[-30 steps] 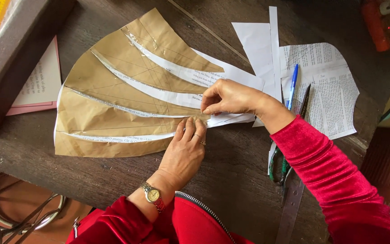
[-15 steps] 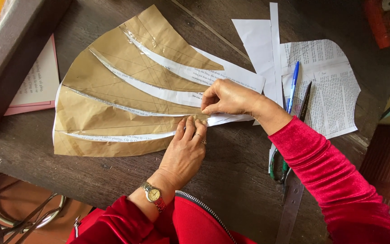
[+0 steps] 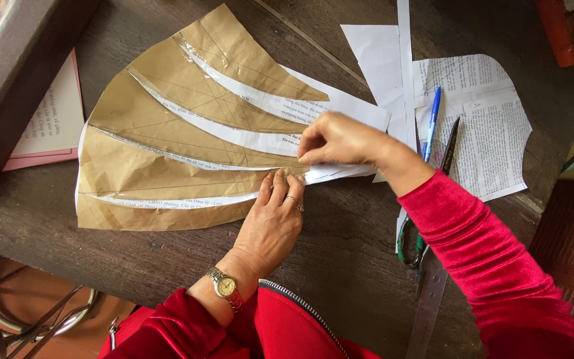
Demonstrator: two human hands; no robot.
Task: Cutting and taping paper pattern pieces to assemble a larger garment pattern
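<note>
A fan of brown paper pattern pieces (image 3: 167,133), spread apart over white paper strips, lies on a dark wooden table (image 3: 340,266). My left hand (image 3: 270,223), with a wristwatch and a ring, presses flat on the narrow end of the fan near its lower edge. My right hand (image 3: 337,139), in a red sleeve, pinches the white paper at the point where the brown pieces meet, fingertips closed on it just above my left fingertips.
A blue pen (image 3: 431,123), dark scissors with green handles (image 3: 426,199) and a steel ruler (image 3: 426,306) lie right of the pattern. Printed paper sheets (image 3: 493,126) sit beyond them. A pink-edged booklet (image 3: 48,126) lies at the left, a metal stool frame (image 3: 8,312) below.
Both hands stay at the narrow end of the pattern; my right hand has shifted very slightly along the white paper. Nothing else has moved.
</note>
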